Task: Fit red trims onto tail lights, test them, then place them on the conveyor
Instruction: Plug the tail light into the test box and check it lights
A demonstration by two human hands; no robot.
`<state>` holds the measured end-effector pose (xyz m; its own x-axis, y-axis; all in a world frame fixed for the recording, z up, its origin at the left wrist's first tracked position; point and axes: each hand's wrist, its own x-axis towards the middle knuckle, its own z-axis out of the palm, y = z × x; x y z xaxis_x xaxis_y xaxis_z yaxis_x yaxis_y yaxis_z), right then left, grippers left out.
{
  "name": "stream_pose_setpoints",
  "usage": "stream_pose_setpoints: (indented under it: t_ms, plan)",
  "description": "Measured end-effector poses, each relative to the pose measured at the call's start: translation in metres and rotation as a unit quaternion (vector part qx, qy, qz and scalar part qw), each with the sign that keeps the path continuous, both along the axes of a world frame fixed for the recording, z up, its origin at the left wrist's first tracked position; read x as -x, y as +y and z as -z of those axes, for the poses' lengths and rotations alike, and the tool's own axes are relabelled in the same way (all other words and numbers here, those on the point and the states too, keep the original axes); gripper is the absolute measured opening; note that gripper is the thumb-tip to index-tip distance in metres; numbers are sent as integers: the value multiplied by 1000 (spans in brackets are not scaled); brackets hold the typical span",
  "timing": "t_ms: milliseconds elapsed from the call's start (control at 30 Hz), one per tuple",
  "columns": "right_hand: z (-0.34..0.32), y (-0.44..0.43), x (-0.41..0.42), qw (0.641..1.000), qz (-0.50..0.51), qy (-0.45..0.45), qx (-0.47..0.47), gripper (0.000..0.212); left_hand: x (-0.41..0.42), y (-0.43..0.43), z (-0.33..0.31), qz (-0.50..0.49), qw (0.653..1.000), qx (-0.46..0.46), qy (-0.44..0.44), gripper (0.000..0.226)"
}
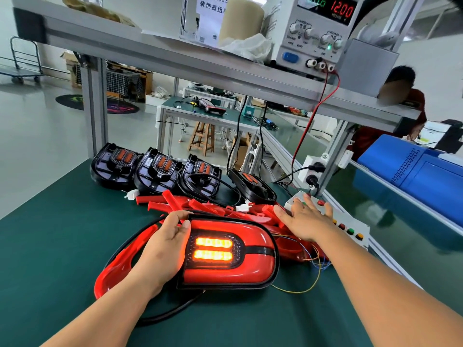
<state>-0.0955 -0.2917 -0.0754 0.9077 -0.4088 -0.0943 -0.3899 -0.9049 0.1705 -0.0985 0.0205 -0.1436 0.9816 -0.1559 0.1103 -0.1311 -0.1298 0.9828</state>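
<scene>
A: What do the fingers do?
B: The fingers [175, 216] of the left hand [164, 249] curl round the left end of the red tail light with a black rim [250, 266]. The thumb lies on top. They grip it. Two orange bars glow inside it.
A: And the other hand?
B: The right hand [304, 219] lies flat on the white switch box with red, green and yellow buttons [350, 221]. Its fingers [309, 200] are straight and spread. It holds nothing.
A: Where is the tail light?
B: On the dark green table mat [50, 259], near the front. It lies partly on a long red plastic trim [112, 266]. Just behind it is a heap of red plastic trims [200, 205]. Behind the heap are four black tail lights with no trim [155, 169] in a row.
A: Can you read anything?
B: Yes. The grey power box on the shelf [315, 38] shows 12.00 in red, with VOLTAGE under it. Its knobs say CURRENT and VOLTAGE. A white paper sign [209, 11] near it has Chinese writing.
A: Where is there room?
B: Open mat shows to the left and in front of the arms. Its left edge runs slanted at the far left. On the right a silver rail [385, 258] ends the mat, and the switch box sits right beside it. Past the rail lies the green conveyor belt [390, 214], with a blue box [421, 176] beyond it.
</scene>
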Motion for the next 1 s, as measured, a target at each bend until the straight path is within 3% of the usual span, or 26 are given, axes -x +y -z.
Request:
stream_pose_setpoints:
  t_ms: [167,433,1000]
  plan:
    - [1,-2,-2,1000,-5,-2,0,124,1,1,0,5,1000,-20,-13,21]
    - [2,-5,-5,1000,-6,-6,-5,108,4,8,-7,-1,998,-52,-29,19]
    - [2,-1,-1,1000,-1,1,-9,100,8,10,-14,-22,998,-47,-27,19]
